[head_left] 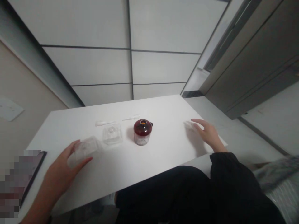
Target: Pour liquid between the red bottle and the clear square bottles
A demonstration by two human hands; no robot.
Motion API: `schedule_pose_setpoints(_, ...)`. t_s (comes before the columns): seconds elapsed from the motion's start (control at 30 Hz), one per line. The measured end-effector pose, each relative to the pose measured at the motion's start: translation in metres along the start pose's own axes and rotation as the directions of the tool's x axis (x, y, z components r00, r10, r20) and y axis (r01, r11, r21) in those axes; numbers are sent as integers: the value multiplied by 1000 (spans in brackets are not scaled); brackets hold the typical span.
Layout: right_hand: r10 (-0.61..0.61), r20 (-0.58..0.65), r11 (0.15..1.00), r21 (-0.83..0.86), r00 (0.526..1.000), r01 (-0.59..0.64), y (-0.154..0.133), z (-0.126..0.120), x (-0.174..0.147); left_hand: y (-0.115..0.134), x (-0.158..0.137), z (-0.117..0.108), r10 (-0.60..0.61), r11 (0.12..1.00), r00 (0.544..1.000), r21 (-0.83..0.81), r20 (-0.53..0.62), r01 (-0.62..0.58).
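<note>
My left hand (pixel 63 165) is wrapped round a clear, square-sided container (pixel 86 147), thumb in front and fingers behind. Just right of it, a similar clear square container (pixel 112 134) with a round part on top stands on the white table. A dark red, round-shouldered bottle (pixel 142 132) with an uncovered round mouth stands near the middle. Toward the table's right edge, my right hand (pixel 206 132) has thumb and forefinger at a small clear piece (pixel 189 125); it is blurred, and its kind does not show.
Two thin clear droppers lie behind the containers, one on the left (pixel 105 123) and one on the right (pixel 131 117). A dark-edged flat object (pixel 35 174), partly pixelated, is at the table's left. White panelled doors (pixel 100 65) rise beyond the white table (pixel 163 109).
</note>
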State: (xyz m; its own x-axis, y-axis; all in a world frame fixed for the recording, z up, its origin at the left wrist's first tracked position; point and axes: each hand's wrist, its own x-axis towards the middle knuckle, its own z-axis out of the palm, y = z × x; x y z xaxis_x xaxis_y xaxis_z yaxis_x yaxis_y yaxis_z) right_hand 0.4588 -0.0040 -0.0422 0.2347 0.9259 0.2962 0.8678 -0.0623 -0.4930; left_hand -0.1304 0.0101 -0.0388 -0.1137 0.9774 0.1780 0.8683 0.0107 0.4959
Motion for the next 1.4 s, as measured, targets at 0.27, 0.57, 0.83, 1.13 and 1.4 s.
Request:
schedule_pose_setpoints(0.27,-107,264,966,-201,958,163,24,15,-23,11,33,2,-5,998,999,-65,40,8)
schedule_pose_setpoints(0.57,-362,323,904,-107,874,414,-110,60,-120,8,26,8,93,990,996,-107,2,-92)
schedule_pose_setpoints(0.83,-516,434,856,256,738,449,-283,123,-174,10,23,9,141,982,990,-130,5,-139)
schedule_pose_setpoints(1.13,-592,372,798,145,715,586,-260,114,-155,8,23,11,140,984,990,-108,2,-139)
schedule_pose_setpoints(1.4,-160,226,848,-466,961,251,-92,31,-116,9,25,10,137,985,990,-106,27,-133)
